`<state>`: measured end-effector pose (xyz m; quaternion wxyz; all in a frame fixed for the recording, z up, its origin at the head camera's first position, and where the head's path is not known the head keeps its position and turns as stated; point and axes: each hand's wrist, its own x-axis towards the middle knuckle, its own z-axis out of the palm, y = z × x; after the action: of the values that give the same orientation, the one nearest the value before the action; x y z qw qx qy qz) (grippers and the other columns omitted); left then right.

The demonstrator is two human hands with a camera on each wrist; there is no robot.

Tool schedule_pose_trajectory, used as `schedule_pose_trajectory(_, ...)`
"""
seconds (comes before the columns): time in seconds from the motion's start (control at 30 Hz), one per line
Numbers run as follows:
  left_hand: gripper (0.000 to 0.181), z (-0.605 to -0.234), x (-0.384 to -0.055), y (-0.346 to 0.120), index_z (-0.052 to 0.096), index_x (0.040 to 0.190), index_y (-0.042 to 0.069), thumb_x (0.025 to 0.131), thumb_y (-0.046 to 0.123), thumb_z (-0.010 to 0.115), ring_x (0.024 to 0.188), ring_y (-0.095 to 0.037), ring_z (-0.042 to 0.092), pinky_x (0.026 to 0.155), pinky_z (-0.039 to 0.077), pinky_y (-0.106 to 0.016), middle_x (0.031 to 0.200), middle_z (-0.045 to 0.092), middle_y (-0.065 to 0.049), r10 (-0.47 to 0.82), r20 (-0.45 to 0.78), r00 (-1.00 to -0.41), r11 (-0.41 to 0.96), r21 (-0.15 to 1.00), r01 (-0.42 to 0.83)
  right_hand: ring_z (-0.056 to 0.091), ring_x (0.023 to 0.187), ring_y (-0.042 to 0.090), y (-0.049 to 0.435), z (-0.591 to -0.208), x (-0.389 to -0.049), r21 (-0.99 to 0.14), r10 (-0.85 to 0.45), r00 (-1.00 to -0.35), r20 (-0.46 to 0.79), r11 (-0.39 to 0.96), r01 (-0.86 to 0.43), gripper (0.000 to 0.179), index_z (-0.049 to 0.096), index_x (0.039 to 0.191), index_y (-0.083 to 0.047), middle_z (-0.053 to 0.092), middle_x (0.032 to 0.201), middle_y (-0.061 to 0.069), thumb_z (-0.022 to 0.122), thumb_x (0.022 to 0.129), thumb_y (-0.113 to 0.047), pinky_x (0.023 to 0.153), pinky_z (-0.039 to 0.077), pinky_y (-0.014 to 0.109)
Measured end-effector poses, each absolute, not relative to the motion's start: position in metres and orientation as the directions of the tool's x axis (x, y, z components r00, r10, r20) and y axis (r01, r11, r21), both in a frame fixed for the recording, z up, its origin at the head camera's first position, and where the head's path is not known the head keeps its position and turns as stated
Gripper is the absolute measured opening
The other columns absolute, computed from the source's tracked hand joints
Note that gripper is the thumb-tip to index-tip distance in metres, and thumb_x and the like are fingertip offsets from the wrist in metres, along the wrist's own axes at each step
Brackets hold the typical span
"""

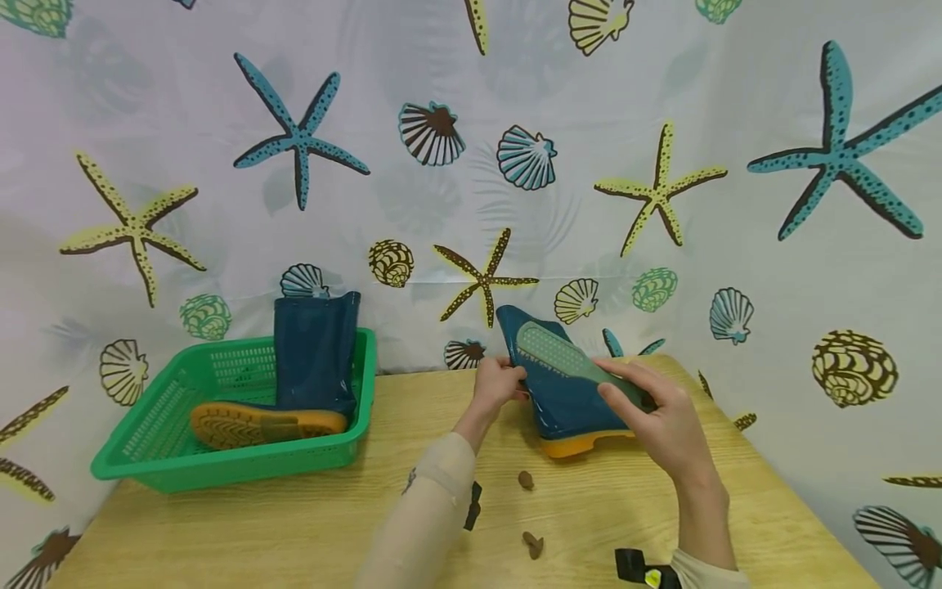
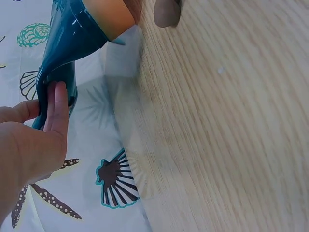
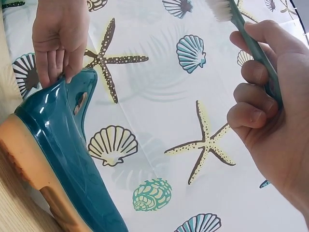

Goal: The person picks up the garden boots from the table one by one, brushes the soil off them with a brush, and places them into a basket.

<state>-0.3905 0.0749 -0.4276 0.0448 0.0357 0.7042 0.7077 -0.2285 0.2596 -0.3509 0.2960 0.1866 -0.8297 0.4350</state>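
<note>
A dark blue rain boot (image 1: 567,401) with an orange sole is tilted over the right part of the table. Its shaft rim is pinched between the thumb and fingers of my left hand (image 1: 496,384), some fingers inside the opening in the left wrist view. A brown lump (image 3: 81,103) sticks to the shaft near the opening. My right hand (image 1: 666,413) grips the handle of a green scrub brush (image 1: 562,352) with white bristles (image 3: 220,9). The brush head overlaps the boot's shaft in the head view; whether the bristles touch it I cannot tell.
On the left of the wooden table (image 1: 294,532) stands a green plastic basket (image 1: 243,466). Another blue boot (image 1: 312,352) is inside it, its patterned orange sole facing forward. Brown lumps (image 1: 533,544) lie in front of the held boot. A printed curtain (image 1: 441,196) hangs behind.
</note>
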Motion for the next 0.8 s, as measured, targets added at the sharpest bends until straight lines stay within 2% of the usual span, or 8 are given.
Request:
schedule_pose_trajectory(0.07, 0.013, -0.427, -0.391, 0.072, 0.055, 0.082, 0.005, 0.093, -0.001, 0.057, 0.058, -0.031, 0.069, 0.063, 0.061, -0.039, 0.058, 0.046, -0.001, 0.108, 0.0, -0.994, 0.006, 1.0, 0.0, 0.05, 0.067, 0.006, 0.258, -0.35, -0.229, -0.614, -0.052, -0.756, 0.652, 0.55, -0.567, 0.037, 0.069, 0.127, -0.018, 0.063, 0.11, -0.019, 0.067, 0.093, -0.004, 0.058, 0.042, 0.022)
schedule_pose_trajectory(0.1, 0.002, -0.428, -0.391, 0.07, 0.06, 0.093, 0.0, 0.092, -0.001, 0.058, 0.059, -0.031, 0.07, 0.059, 0.06, -0.035, 0.061, 0.052, -0.004, 0.105, 0.011, -0.994, 0.012, 1.0, 0.013, 0.051, 0.068, 0.006, 0.258, -0.35, -0.229, -0.615, -0.05, -0.757, 0.652, 0.549, -0.566, 0.036, 0.069, 0.127, -0.018, 0.063, 0.11, -0.019, 0.067, 0.093, -0.004, 0.058, 0.043, 0.021)
schedule_pose_trajectory(0.2, 0.037, -0.426, -0.391, 0.063, 0.057, 0.128, -0.009, 0.092, -0.001, 0.058, 0.054, -0.02, 0.068, 0.057, 0.059, -0.032, 0.085, 0.066, -0.019, 0.094, 0.046, -0.995, 0.039, 0.998, 0.05, 0.053, 0.073, 0.004, 0.256, -0.35, -0.229, -0.618, -0.044, -0.757, 0.652, 0.547, -0.564, 0.035, 0.069, 0.126, -0.017, 0.064, 0.113, -0.015, 0.067, 0.093, -0.005, 0.06, 0.044, 0.019)
schedule_pose_trajectory(0.27, 0.044, -0.425, -0.39, 0.058, 0.053, 0.135, -0.009, 0.092, -0.001, 0.058, 0.055, -0.02, 0.068, 0.056, 0.059, -0.032, 0.096, 0.066, -0.027, 0.086, 0.073, -0.994, 0.06, 0.995, 0.078, 0.056, 0.08, 0.003, 0.256, -0.35, -0.23, -0.618, -0.039, -0.76, 0.648, 0.556, -0.556, 0.035, 0.069, 0.127, -0.017, 0.064, 0.12, -0.013, 0.067, 0.094, -0.006, 0.064, 0.047, 0.017)
schedule_pose_trajectory(0.33, 0.044, -0.422, -0.388, 0.052, 0.054, 0.135, -0.007, 0.093, 0.0, 0.057, 0.058, -0.022, 0.068, 0.059, 0.06, -0.034, 0.105, 0.068, -0.029, 0.08, 0.098, -0.992, 0.084, 0.991, 0.105, 0.056, 0.08, 0.003, 0.255, -0.35, -0.23, -0.616, -0.036, -0.763, 0.646, 0.566, -0.548, 0.035, 0.069, 0.127, -0.017, 0.064, 0.121, -0.012, 0.067, 0.094, -0.007, 0.065, 0.047, 0.016)
schedule_pose_trajectory(0.5, 0.033, -0.414, -0.383, 0.041, 0.063, 0.126, -0.002, 0.094, 0.002, 0.058, 0.066, -0.019, 0.069, 0.068, 0.061, -0.042, 0.103, 0.073, -0.021, 0.083, 0.161, -0.984, 0.12, 0.978, 0.17, 0.054, 0.073, 0.004, 0.255, -0.349, -0.231, -0.609, -0.034, -0.761, 0.648, 0.576, -0.545, 0.034, 0.07, 0.126, -0.017, 0.061, 0.116, -0.019, 0.067, 0.094, -0.006, 0.06, 0.046, 0.017)
schedule_pose_trajectory(0.67, 0.028, -0.407, -0.378, 0.031, 0.068, 0.12, 0.004, 0.093, 0.005, 0.06, 0.069, -0.015, 0.063, 0.064, 0.057, -0.031, 0.091, 0.073, -0.014, 0.109, 0.26, -0.959, 0.248, 0.928, 0.279, 0.055, 0.069, 0.005, 0.254, -0.349, -0.232, -0.604, -0.052, -0.754, 0.654, 0.565, -0.563, 0.034, 0.069, 0.126, -0.015, 0.06, 0.111, -0.021, 0.066, 0.094, -0.005, 0.057, 0.046, 0.018)
schedule_pose_trajectory(0.8, 0.022, -0.406, -0.372, 0.021, 0.069, 0.113, 0.007, 0.092, 0.007, 0.062, 0.076, -0.016, 0.063, 0.069, 0.054, -0.03, 0.09, 0.071, -0.009, 0.121, 0.339, -0.933, 0.384, 0.851, 0.359, 0.053, 0.066, 0.004, 0.257, -0.352, -0.231, -0.599, -0.046, -0.748, 0.662, 0.567, -0.565, 0.034, 0.07, 0.125, -0.014, 0.06, 0.108, -0.021, 0.067, 0.093, -0.003, 0.056, 0.044, 0.018)
